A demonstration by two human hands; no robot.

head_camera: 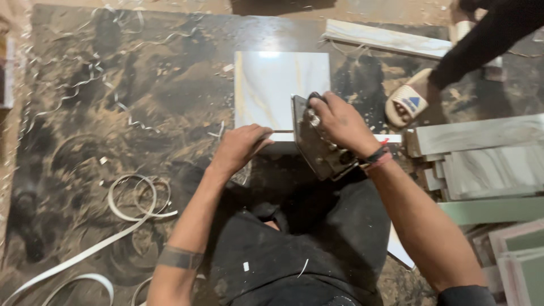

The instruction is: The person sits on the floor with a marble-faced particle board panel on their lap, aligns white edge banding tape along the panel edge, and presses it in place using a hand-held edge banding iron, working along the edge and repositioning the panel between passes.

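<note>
Floor: dark marbled slab surface, dusty, strewn with pale curled shavings and sawdust
Panel: white glossy square board with faint golden veining, lying flat on the floor just ahead of the person's knees; a thin white edge strip runs along its near side
Left hand: left hand rests on the near edge of the panel, fingers curled together and pressing down on the edge strip; a dark band sits on the forearm
Right hand: right hand is closed around the top of a dark flat metal tool, which stands tilted against the near right part of the panel's edge; red and black bands circle the wrist
Tool: worn grey blade-like body, lower end toward the person's lap, upper end under the fingers
Banding coils: loose white loops of edge strip lie on the floor to the left, well apart from the panel
Stack: pale veined boards piled at the right, with greenish panels nearer the lower corner
Long strip: white veined plank lies beyond the panel, upper right
Other person: a dark sleeve and a sandalled foot show at upper right, near the panel's far right corner
Clothing: dark dusty trousers of the kneeling person fill the lower middle
</note>
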